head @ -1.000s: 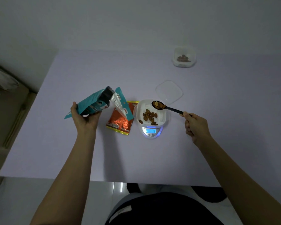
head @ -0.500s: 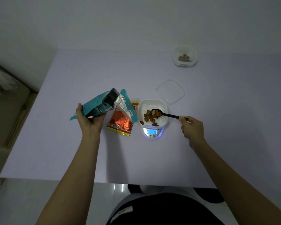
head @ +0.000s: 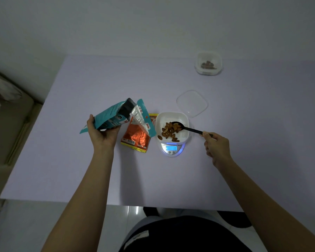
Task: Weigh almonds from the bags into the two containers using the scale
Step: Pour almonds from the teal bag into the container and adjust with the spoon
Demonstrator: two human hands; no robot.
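Almonds (head: 168, 133) heap brown in white container (head: 185, 120); right hand (head: 217, 146) pinches spoon (head: 191, 130), left hand (head: 102, 134) grips teal bag (head: 112, 115)

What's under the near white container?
The scale: its lit display and front edge show below the container. Its platform is covered.

My teal bag (head: 109, 116), orange foil bag (head: 137, 138), white container (head: 172, 118) of brown almonds (head: 169, 131), black spoon (head: 191, 129), blue-lit scale (head: 171, 149).

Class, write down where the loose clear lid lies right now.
In the head view, the clear lid lies flat on the table, just behind and right of the white container on the scale.
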